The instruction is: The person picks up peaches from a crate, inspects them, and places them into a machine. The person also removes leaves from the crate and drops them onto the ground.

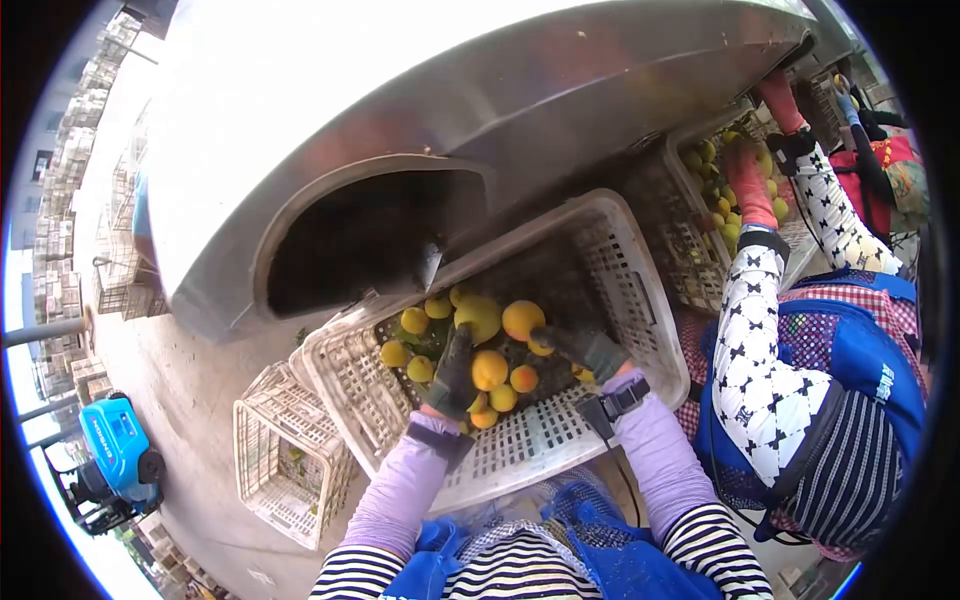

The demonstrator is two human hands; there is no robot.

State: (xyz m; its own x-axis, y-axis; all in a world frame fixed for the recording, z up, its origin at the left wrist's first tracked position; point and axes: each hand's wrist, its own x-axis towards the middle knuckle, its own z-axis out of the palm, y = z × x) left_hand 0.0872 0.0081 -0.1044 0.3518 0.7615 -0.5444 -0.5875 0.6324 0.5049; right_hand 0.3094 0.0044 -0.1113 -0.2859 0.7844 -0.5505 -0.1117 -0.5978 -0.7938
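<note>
Both of my hands wear dark gloves and reach into a white slatted plastic crate [645, 290]. My left hand [455, 375] is closed against a large yellow peach-like fruit [478, 318], its fingertips at the near side. My right hand [580, 348] reaches in from the right, its fingertips on an orange-yellow peach-like fruit [523, 320]; part of its grip is hidden. Several more yellow and orange fruits lie on the crate floor, among them an orange one [489, 370] between my hands and a yellow one [394, 353] at the left.
A large metal machine housing [400, 120] with a dark opening [370, 240] overhangs the crate. Another white crate [290, 460] stands on the floor to the left. At the right, a co-worker's gloved hand [750, 180] is over a fruit-filled crate. A blue vehicle [118, 450] stands far left.
</note>
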